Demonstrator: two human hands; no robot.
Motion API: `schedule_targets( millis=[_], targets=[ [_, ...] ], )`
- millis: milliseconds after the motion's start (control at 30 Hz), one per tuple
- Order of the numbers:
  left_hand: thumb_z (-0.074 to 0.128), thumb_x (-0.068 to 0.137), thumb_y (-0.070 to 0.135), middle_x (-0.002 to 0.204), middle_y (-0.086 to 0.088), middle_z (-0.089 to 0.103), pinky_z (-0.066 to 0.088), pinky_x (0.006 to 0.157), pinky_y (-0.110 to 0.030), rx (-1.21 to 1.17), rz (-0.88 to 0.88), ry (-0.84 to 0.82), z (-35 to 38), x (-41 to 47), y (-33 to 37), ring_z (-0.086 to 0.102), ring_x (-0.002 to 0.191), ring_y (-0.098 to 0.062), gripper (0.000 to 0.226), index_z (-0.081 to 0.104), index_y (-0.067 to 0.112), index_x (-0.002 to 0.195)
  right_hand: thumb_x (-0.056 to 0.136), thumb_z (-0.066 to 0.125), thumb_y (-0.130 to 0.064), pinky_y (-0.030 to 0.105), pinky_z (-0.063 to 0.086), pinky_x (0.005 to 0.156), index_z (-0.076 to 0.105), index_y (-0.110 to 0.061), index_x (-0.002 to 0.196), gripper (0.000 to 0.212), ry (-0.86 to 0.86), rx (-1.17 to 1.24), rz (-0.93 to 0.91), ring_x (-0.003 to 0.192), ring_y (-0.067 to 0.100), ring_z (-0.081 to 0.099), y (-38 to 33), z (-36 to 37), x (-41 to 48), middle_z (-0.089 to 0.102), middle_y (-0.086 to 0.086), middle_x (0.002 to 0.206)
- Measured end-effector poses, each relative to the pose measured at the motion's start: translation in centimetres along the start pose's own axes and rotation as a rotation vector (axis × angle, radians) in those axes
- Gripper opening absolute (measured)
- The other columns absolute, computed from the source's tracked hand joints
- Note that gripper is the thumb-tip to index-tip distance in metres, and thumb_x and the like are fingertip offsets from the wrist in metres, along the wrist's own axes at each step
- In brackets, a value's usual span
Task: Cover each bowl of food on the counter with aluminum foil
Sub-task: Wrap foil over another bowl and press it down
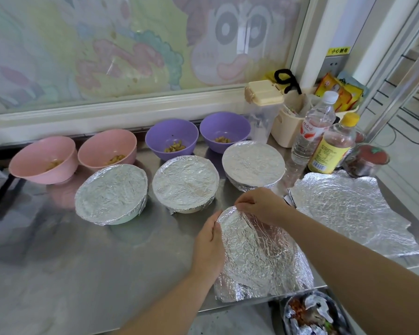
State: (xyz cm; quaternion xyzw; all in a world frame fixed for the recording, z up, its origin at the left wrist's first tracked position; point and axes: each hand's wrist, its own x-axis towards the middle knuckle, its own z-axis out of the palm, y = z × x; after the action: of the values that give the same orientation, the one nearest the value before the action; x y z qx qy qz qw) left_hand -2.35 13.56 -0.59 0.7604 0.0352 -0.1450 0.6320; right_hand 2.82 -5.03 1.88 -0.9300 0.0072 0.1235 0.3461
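Note:
A foil sheet [259, 257] lies draped over a bowl at the counter's front edge; the bowl itself is hidden under it. My left hand [208, 247] presses the foil against the bowl's left side. My right hand [261, 206] pinches the foil down at the far rim. Three foil-covered bowls [111, 193] [185, 183] [253, 164] stand in a row behind. Two pink bowls [42, 159] [107, 151] and two purple bowls [172, 139] [224, 130] with food sit uncovered at the back.
Loose foil sheets [348, 209] lie at the right on the steel counter [82, 262]. Two bottles [310, 131] [331, 146], a red-lidded jar [365, 160] and a cream basket [290, 124] crowd the back right. A bin with scraps [315, 313] sits below the front edge.

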Motion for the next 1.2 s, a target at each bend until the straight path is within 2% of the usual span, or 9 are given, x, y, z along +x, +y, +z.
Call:
schedule_targets(
  millis=[133, 233, 333, 433, 667, 800, 967, 1100, 1200],
  targets=[
    [0.037, 0.107, 0.018, 0.124, 0.017, 0.065, 0.045, 0.106, -0.025, 0.018, -0.004, 0.000, 0.0, -0.1, 0.0, 0.056, 0.117, 0.006, 0.036, 0.058, 0.028, 0.135, 0.097, 0.066, -0.024, 0.013, 0.045, 0.059, 0.079, -0.020, 0.103, 0.015, 0.044, -0.016, -0.015, 0.066, 0.013, 0.064, -0.1, 0.2, -0.5, 0.076, 0.000, 0.083],
    [0.037, 0.107, 0.018, 0.125, 0.018, 0.064, 0.044, 0.107, -0.025, 0.004, -0.012, 0.002, 0.0, -0.3, 0.0, 0.056, 0.118, 0.004, 0.036, 0.057, 0.029, 0.135, 0.100, 0.061, -0.029, 0.029, 0.051, 0.072, 0.076, -0.025, 0.115, 0.021, 0.177, -0.028, 0.029, 0.073, 0.011, 0.064, 0.9, 0.3, -1.8, 0.076, -0.007, 0.093],
    [0.037, 0.107, 0.017, 0.122, 0.018, 0.065, 0.045, 0.104, -0.023, -0.034, -0.031, 0.026, 0.1, -0.4, 0.0, 0.058, 0.116, 0.003, 0.035, 0.057, 0.029, 0.134, 0.099, 0.062, -0.025, 0.031, 0.045, 0.059, 0.073, -0.033, 0.081, 0.023, 0.301, 0.039, 0.102, 0.051, 0.005, 0.054, 2.8, 0.8, -3.4, 0.065, -0.009, 0.059],
    [0.038, 0.107, 0.018, 0.127, 0.014, 0.064, 0.043, 0.110, -0.032, -0.029, -0.029, 0.036, 0.4, -0.3, -0.3, 0.056, 0.121, -0.002, 0.035, 0.056, 0.028, 0.135, 0.099, 0.064, -0.022, 0.029, 0.043, 0.062, 0.061, -0.041, 0.063, 0.041, 0.317, 0.148, 0.140, 0.048, 0.001, 0.050, 3.5, 1.0, -4.0, 0.060, -0.016, 0.052],
    [0.038, 0.107, 0.019, 0.127, 0.013, 0.064, 0.044, 0.110, -0.035, -0.042, -0.033, 0.052, 0.5, -0.3, -0.5, 0.057, 0.121, -0.004, 0.035, 0.056, 0.027, 0.136, 0.099, 0.063, -0.026, 0.027, 0.042, 0.066, 0.077, -0.027, 0.090, 0.018, 0.358, 0.156, 0.168, 0.061, 0.007, 0.058, 2.7, 1.1, -4.5, 0.063, -0.016, 0.059],
    [0.037, 0.108, 0.018, 0.125, 0.015, 0.064, 0.045, 0.101, -0.021, -0.070, -0.054, 0.070, 0.7, -0.9, -0.2, 0.058, 0.117, -0.001, 0.033, 0.056, 0.035, 0.129, 0.107, 0.048, -0.027, 0.028, 0.041, 0.079, 0.066, -0.014, 0.127, 0.030, 0.507, 0.219, 0.257, 0.099, 0.022, 0.064, 0.5, 1.4, -7.2, 0.068, -0.008, 0.106],
    [0.035, 0.108, 0.019, 0.101, 0.019, 0.064, 0.044, 0.072, -0.004, -0.093, -0.039, 0.152, 1.3, -1.8, -0.3, 0.057, 0.078, 0.019, 0.033, 0.052, 0.034, 0.133, 0.107, 0.039, -0.033, 0.041, 0.034, 0.115, 0.030, -0.016, 0.157, 0.053, 0.506, 0.168, 0.390, 0.150, 0.019, 0.029, -0.3, 5.6, -9.8, 0.029, 0.000, 0.164],
    [0.034, 0.108, 0.020, 0.104, 0.022, 0.061, 0.040, 0.068, 0.001, -0.047, -0.026, 0.159, 1.4, -1.9, -0.1, 0.052, 0.074, 0.027, 0.035, 0.051, 0.029, 0.137, 0.108, 0.037, -0.030, 0.040, 0.042, 0.105, 0.029, -0.018, 0.158, 0.053, 0.598, 0.146, 0.410, 0.143, 0.023, 0.040, 0.5, 7.0, -10.8, 0.038, 0.002, 0.160],
    [0.034, 0.108, 0.022, 0.122, 0.017, 0.062, 0.037, 0.082, -0.004, -0.040, -0.041, 0.174, 1.5, -1.8, -0.3, 0.053, 0.095, 0.020, 0.036, 0.052, 0.028, 0.138, 0.109, 0.036, -0.026, 0.033, 0.048, 0.083, 0.038, -0.021, 0.156, 0.047, 0.693, 0.407, 0.421, 0.102, 0.020, 0.064, 1.1, 7.3, -10.8, 0.064, 0.006, 0.134]
  ],
)
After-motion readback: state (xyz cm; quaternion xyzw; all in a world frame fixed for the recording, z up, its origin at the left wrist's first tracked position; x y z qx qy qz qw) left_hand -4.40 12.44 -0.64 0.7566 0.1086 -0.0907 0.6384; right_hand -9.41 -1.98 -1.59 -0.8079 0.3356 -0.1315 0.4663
